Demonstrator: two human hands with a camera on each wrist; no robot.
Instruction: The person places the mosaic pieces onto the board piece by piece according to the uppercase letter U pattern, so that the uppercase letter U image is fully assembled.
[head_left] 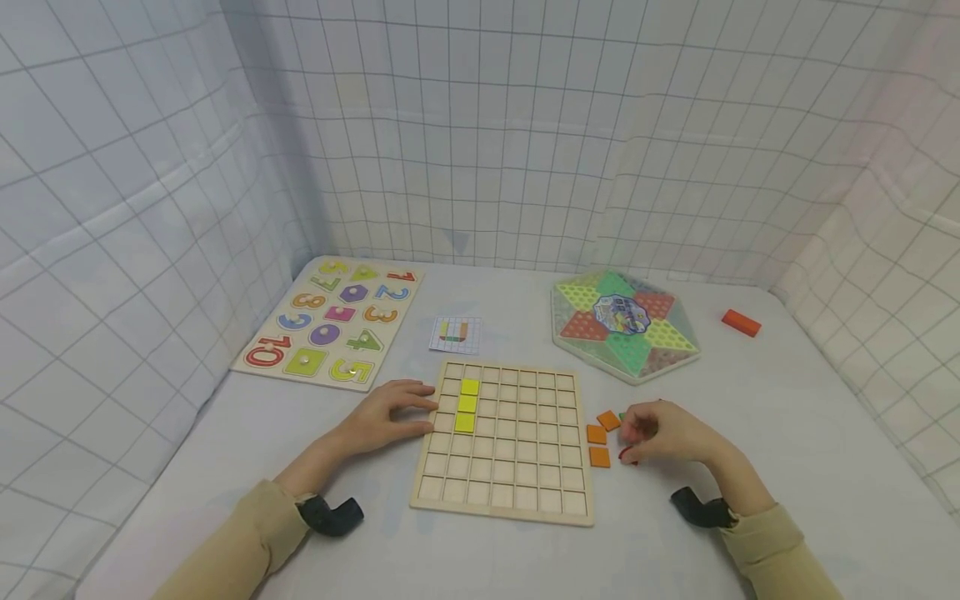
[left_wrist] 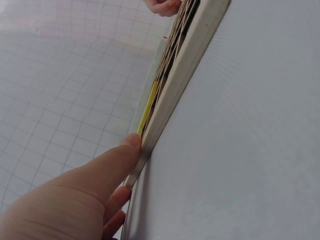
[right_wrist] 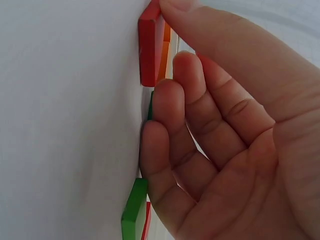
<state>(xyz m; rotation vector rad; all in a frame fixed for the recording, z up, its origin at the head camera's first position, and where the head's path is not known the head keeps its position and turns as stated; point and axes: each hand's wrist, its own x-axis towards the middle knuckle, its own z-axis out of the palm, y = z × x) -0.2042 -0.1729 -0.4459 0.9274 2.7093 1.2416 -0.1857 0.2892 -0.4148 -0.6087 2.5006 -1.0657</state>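
A wooden grid board (head_left: 516, 432) lies on the table, with three yellow square tiles (head_left: 467, 404) in a column near its upper left. My left hand (head_left: 382, 417) rests against the board's left edge; in the left wrist view its thumb (left_wrist: 127, 147) touches the rim. Right of the board, my right hand (head_left: 671, 429) is low over loose tiles. Its thumb touches a red tile (right_wrist: 150, 52), while the other fingers bend loosely without gripping anything. Three orange tiles (head_left: 599, 457) lie between this hand and the board. A green tile (right_wrist: 131, 215) lies beside the little finger; other tiles are partly hidden.
Behind the board lies a small pattern card (head_left: 455, 335). A number-and-shape puzzle (head_left: 341, 314) is at the back left, and a hexagonal star-patterned game board (head_left: 628, 346) at the back right. Farther right sits a small red-orange block (head_left: 741, 322). Grid-patterned cloth walls surround the table.
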